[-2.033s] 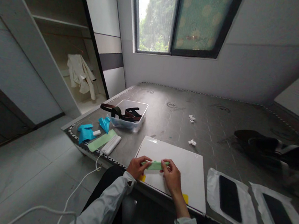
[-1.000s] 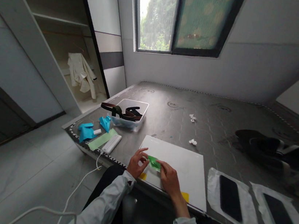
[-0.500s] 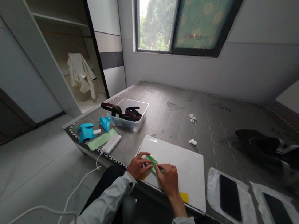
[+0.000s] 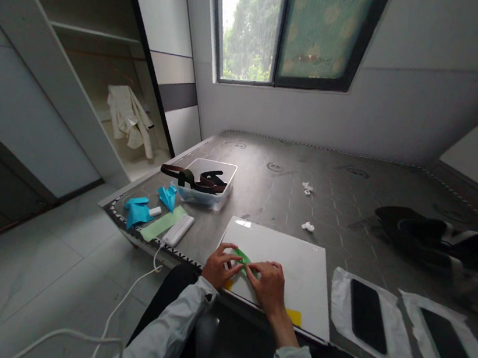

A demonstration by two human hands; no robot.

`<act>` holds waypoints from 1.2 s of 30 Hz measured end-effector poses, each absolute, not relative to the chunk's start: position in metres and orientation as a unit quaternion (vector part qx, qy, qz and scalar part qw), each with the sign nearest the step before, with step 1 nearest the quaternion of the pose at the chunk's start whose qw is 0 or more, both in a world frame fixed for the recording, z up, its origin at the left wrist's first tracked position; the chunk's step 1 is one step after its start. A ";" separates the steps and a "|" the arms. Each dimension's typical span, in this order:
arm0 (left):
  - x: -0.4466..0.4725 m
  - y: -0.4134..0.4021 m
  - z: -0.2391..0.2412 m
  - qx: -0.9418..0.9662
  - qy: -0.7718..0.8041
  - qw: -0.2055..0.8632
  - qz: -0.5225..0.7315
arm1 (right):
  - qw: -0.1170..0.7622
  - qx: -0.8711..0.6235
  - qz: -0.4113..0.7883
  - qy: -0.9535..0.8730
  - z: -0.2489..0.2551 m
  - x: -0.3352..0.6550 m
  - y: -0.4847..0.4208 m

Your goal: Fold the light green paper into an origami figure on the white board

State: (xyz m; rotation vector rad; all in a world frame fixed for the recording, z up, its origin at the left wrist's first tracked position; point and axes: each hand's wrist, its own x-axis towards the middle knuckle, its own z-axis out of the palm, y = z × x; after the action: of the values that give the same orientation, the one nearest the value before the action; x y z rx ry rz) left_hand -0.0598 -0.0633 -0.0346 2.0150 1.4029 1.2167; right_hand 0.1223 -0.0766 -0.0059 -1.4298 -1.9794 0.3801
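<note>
A small folded piece of green paper (image 4: 244,257) is held between my two hands, low over a flat white board (image 4: 294,257). My left hand (image 4: 219,266) grips its left side with bent fingers and thumb. From the other side, my right hand (image 4: 268,285) pinches its lower right part. The fingertips of both hands nearly meet and cover some of the folds. Under my right wrist a yellow piece (image 4: 294,316) shows at the board's front edge; another yellow bit (image 4: 229,284) peeks out beside my left hand.
Left of the board lie a white power strip (image 4: 178,231) with its cord, a pale green strip (image 4: 157,228) and crumpled blue paper (image 4: 138,211). Behind stands a clear bin (image 4: 218,201) holding belts. Two dark phones (image 4: 368,316) on white wrapping and a black bag (image 4: 416,237) are rightward.
My right fingers have shifted slightly left, closer to my left fingertips. The green paper now looks narrower, its visible shape changed between the fingers.
</note>
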 end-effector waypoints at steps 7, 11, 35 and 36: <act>-0.060 -0.059 -0.036 0.719 0.499 0.205 0.439 | 0.338 -0.552 0.162 -0.745 -0.007 0.124 -0.076; -0.060 -0.058 -0.037 0.714 0.499 0.185 0.455 | 0.345 -0.561 0.183 -0.730 -0.010 0.124 -0.076; -0.065 -0.049 -0.031 0.554 0.568 0.264 0.549 | 0.551 -0.651 0.297 -0.429 -0.023 0.150 -0.056; -0.065 -0.049 -0.030 0.543 0.574 0.268 0.552 | 0.558 -0.655 0.298 -0.413 -0.024 0.152 -0.055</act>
State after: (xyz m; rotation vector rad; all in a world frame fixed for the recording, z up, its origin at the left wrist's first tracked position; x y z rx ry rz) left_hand -0.0647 -0.0495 -0.0302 1.4641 1.5477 1.4902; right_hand 0.1520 -0.0550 -0.0241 -1.5450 -0.9746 0.7040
